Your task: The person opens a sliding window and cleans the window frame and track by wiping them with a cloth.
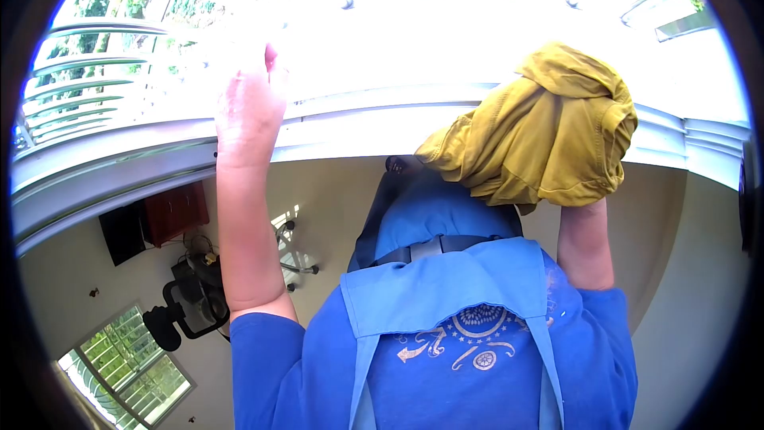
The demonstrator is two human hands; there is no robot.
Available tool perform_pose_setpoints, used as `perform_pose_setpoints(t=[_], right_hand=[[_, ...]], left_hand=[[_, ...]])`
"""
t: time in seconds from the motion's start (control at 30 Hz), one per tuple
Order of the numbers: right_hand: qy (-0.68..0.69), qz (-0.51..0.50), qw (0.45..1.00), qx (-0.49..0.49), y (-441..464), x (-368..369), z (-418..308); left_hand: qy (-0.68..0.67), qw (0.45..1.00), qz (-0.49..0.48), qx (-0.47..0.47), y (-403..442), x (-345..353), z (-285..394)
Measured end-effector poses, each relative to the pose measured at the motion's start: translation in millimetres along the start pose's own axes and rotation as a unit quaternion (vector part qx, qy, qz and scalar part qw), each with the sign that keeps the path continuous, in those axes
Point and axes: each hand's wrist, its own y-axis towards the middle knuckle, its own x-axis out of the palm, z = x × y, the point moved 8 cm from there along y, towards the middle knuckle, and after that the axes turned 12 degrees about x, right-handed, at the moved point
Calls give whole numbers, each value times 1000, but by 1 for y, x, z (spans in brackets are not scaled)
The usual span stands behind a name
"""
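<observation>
A bunched mustard-yellow cloth (549, 131) with seams and folds, perhaps a garment, covers my right hand at the right. Only the forearm below it shows, so the hand's fingers are hidden. The cloth lies over the white window frame (358, 131) and the bright area beyond. On the left, my left hand (251, 111) is raised in front of the same frame. Its thumb points away from me, while the other fingers are lost in glare. I see nothing in that hand.
Metal window bars (103, 64) curve across the upper left, with greenery outside. Below are a black office chair (195, 295), a red-brown cabinet (175, 215) and another barred window (127, 366). A blue apron (446, 275) covers my chest.
</observation>
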Motion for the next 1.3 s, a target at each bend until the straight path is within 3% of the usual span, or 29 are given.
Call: perform_pose_setpoints(t=[0.1,0.13,0.17,0.23,0.27,0.33,0.4,0.43,0.47,0.5,0.53,0.6,0.63,0.7,0.8,0.9,1.0,1.1,1.17,1.3], right_hand=[[-27,-9,1000,-11,5,-7,2],[-39,-7,999,-17,4,-8,0],[-49,-8,999,-21,2,-7,-2],[-45,-17,999,-13,3,-3,-4],[-18,-37,999,-7,1,-10,-5],[-142,-29,989,-41,2,4,-5],[-381,32,918,-106,1,8,-1],[-410,42,903,-119,0,6,-9],[-439,52,887,-133,0,3,-17],[-419,46,897,-130,-2,8,-13],[-400,39,907,-126,-2,11,-10],[-601,36,756,-257,-19,31,-5],[-359,5,928,-104,-10,17,0],[-289,19,955,-64,-24,17,-12],[-366,97,914,-144,-64,0,-51],[-445,226,831,-246,-106,-35,-101],[-533,315,702,-351,-130,-63,-147],[-689,265,560,-375,-117,-57,-165],[-816,238,406,-336,-103,-31,-165],[-733,263,569,-265,-88,-87,-150]], left_hand=[[-9,996,59,60,21,4,0],[-94,992,72,-51,25,16,-20],[-98,992,72,-43,25,23,-23],[30,986,108,122,29,19,2],[30,990,61,126,23,21,5],[35,999,-1,38,14,18,11],[24,998,9,53,8,19,33],[-45,998,42,10,-12,12,20],[-101,980,133,112,-12,13,41],[-96,988,82,86,-18,13,36],[-141,953,182,196,-34,3,64],[-157,945,164,237,-52,12,71],[-179,938,153,255,-48,22,85],[-187,944,142,231,-49,32,89],[-169,942,158,244,-50,34,87],[-177,939,165,243,-48,38,87],[-156,945,154,244,-49,36,95],[-155,939,166,256,-49,33,100],[-153,937,166,265,-49,33,99],[-151,945,143,251,-49,37,94]])
